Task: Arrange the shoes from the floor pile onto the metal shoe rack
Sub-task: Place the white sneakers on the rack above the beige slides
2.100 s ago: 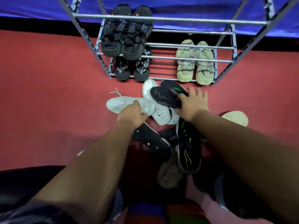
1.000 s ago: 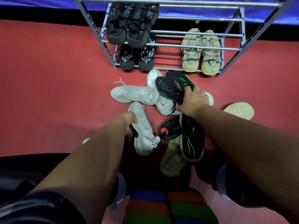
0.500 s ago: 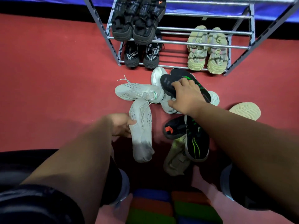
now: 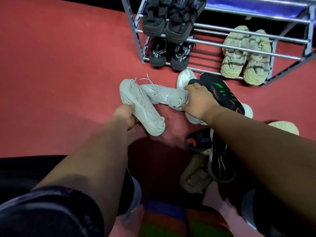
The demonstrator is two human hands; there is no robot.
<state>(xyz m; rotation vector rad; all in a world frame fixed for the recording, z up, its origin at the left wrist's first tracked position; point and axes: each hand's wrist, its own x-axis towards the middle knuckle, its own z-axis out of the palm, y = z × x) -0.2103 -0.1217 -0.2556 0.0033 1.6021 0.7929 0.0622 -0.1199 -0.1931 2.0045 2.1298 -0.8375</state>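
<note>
A: We are holding one grey knit shoe in our left hand, gripping its side just above the red floor. Our right hand is closing on the heel of its twin, the second grey shoe, which is lying on the floor and touching the first.

B: How much are we done with?

A: We are seeing three pairs on the metal shoe rack already: two big black shoes up higher, two black sandals below them, and two tan sandals on the right.

B: And what is left?

A: The pile is waiting near the rack. We are counting two grey shoes, two black-and-green shoes, a white shoe, and some tan ones partly hidden, so we cannot tell exactly how many.
</note>
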